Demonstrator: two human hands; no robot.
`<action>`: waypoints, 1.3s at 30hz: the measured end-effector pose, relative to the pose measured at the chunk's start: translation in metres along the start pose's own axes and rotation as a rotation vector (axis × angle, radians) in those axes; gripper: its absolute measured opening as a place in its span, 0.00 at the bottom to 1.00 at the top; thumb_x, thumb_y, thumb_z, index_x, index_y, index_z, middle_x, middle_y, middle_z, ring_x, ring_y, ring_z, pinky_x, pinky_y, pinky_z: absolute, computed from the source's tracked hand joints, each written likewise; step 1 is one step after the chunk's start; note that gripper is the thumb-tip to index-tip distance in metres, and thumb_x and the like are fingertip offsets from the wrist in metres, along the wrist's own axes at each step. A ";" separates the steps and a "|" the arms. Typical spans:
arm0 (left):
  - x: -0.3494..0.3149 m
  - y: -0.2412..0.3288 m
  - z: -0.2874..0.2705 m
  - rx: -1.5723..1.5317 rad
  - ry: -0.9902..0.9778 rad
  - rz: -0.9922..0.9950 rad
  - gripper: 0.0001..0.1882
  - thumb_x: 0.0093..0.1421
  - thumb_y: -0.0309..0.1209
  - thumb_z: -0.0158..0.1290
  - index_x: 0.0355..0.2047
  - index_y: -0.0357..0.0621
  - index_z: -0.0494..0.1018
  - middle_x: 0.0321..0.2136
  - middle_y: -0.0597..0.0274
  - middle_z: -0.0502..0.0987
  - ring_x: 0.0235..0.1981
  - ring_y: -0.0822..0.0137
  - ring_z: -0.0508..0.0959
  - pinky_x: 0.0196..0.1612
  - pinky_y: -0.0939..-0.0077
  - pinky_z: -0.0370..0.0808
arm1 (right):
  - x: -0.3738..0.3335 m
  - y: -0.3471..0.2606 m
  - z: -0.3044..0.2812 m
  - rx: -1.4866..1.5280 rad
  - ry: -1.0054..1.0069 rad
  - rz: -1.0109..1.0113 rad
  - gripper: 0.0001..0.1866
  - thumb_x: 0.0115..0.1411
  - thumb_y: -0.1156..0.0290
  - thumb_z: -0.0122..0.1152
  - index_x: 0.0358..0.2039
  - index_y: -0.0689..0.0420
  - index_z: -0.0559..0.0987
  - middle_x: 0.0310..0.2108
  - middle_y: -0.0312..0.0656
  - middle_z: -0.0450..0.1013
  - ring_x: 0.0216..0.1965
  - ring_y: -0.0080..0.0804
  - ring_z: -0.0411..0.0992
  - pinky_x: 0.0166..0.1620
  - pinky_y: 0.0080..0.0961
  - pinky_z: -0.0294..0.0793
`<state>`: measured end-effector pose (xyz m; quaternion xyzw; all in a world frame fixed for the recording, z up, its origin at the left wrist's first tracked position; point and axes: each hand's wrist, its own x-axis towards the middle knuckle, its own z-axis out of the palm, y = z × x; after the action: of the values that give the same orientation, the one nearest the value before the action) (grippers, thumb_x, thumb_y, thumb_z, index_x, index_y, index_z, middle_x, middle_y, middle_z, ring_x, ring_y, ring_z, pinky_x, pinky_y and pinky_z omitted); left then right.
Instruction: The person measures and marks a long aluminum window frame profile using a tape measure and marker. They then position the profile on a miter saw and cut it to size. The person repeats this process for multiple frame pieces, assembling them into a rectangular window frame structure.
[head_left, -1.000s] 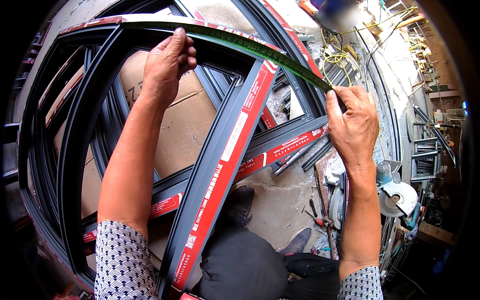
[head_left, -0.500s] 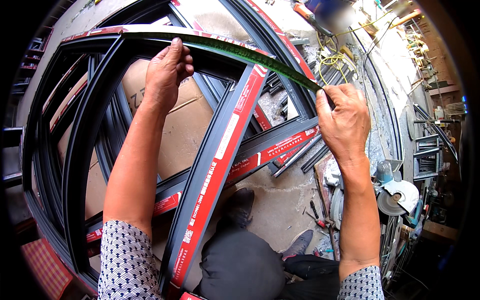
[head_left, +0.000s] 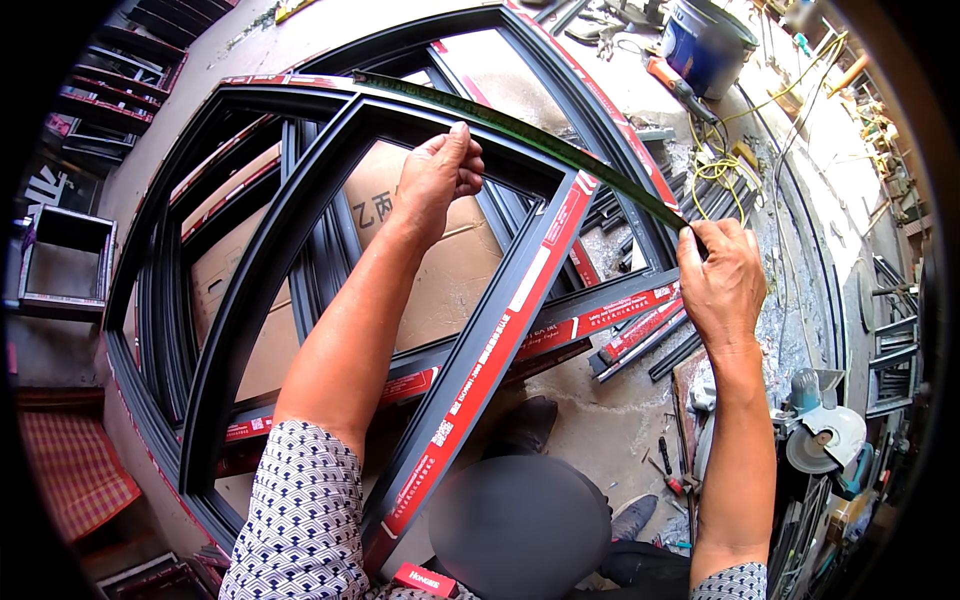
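**One head-worn view, looking down**

The camera sits on the person's head, as the left one of a pair, and it faces downward and forward. The left hand (head_left: 437, 180), in the upper middle of the frame, and the right hand (head_left: 722, 290), right of the centre, are near to it. The left sleeve (head_left: 295, 510) enters at the lower edge. The bucket (head_left: 692, 52) in the upper right lies farther. The lens is wide: the dark frame (head_left: 478, 362) bends on its left side, and black fills the corners.

Green tape (head_left: 560, 148); red-striped black frame (head_left: 476, 368)
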<state>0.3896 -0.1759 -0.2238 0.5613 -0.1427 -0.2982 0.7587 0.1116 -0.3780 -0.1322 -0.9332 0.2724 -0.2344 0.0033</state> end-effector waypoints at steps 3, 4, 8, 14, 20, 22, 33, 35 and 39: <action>-0.026 0.017 0.011 0.105 -0.016 0.052 0.19 0.75 0.48 0.56 0.37 0.44 0.77 0.28 0.68 0.78 0.26 0.79 0.76 0.35 0.82 0.78 | -0.018 0.008 -0.021 0.056 -0.001 0.033 0.09 0.65 0.66 0.66 0.38 0.57 0.87 0.39 0.44 0.79 0.43 0.48 0.76 0.47 0.43 0.76; -0.039 0.028 0.016 0.144 -0.022 0.067 0.19 0.75 0.47 0.56 0.38 0.43 0.78 0.28 0.68 0.78 0.26 0.78 0.76 0.35 0.81 0.77 | -0.026 0.011 -0.029 0.066 0.003 0.037 0.09 0.65 0.66 0.66 0.38 0.58 0.87 0.39 0.44 0.80 0.43 0.48 0.76 0.48 0.43 0.76; -0.099 0.071 0.044 0.262 -0.153 0.216 0.16 0.75 0.42 0.57 0.39 0.41 0.78 0.29 0.68 0.78 0.30 0.78 0.77 0.38 0.81 0.76 | -0.081 0.033 -0.060 0.141 -0.026 0.154 0.09 0.64 0.68 0.66 0.37 0.60 0.86 0.38 0.49 0.80 0.42 0.51 0.76 0.48 0.43 0.75; -0.218 0.136 0.125 0.476 -0.673 0.508 0.23 0.64 0.46 0.69 0.37 0.34 0.80 0.30 0.60 0.81 0.31 0.70 0.80 0.37 0.80 0.75 | -0.210 0.099 -0.104 0.139 -0.053 0.404 0.09 0.63 0.67 0.67 0.37 0.60 0.86 0.38 0.48 0.80 0.42 0.53 0.76 0.49 0.44 0.74; -0.288 0.166 0.192 0.151 -1.349 0.728 0.33 0.50 0.59 0.74 0.32 0.38 0.82 0.26 0.59 0.81 0.23 0.64 0.81 0.26 0.72 0.78 | -0.307 0.133 -0.172 0.020 -0.100 0.603 0.11 0.64 0.63 0.66 0.38 0.57 0.87 0.38 0.48 0.80 0.43 0.54 0.76 0.49 0.46 0.76; -0.320 0.166 0.222 0.007 -1.393 0.776 0.37 0.61 0.63 0.63 0.35 0.31 0.79 0.26 0.57 0.79 0.24 0.60 0.78 0.27 0.71 0.75 | -0.348 0.149 -0.197 -0.040 -0.058 0.674 0.12 0.64 0.62 0.66 0.39 0.57 0.88 0.39 0.49 0.80 0.44 0.56 0.76 0.50 0.46 0.76; -0.395 0.152 0.275 0.228 -1.652 0.746 0.35 0.53 0.64 0.69 0.32 0.37 0.80 0.24 0.60 0.79 0.22 0.62 0.80 0.25 0.73 0.76 | -0.465 0.170 -0.275 -0.190 0.036 0.843 0.11 0.64 0.62 0.67 0.39 0.56 0.87 0.38 0.47 0.79 0.45 0.53 0.76 0.49 0.47 0.77; -0.411 0.152 0.283 0.427 -1.614 0.755 0.35 0.48 0.65 0.71 0.30 0.42 0.80 0.24 0.61 0.79 0.23 0.64 0.82 0.27 0.74 0.77 | -0.477 0.172 -0.277 -0.178 0.049 0.846 0.11 0.64 0.62 0.66 0.39 0.55 0.87 0.39 0.47 0.79 0.46 0.53 0.76 0.48 0.47 0.77; -0.409 0.143 0.293 0.818 -1.560 0.782 0.34 0.46 0.58 0.75 0.33 0.38 0.77 0.29 0.56 0.80 0.29 0.56 0.82 0.32 0.65 0.78 | -0.480 0.177 -0.278 -0.161 0.056 0.832 0.11 0.65 0.61 0.65 0.38 0.53 0.87 0.40 0.47 0.79 0.46 0.53 0.76 0.48 0.49 0.77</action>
<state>-0.0494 -0.1225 0.0547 0.3389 -0.8768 -0.2408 0.2419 -0.4569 -0.2501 -0.1174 -0.7343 0.6432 -0.2165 0.0170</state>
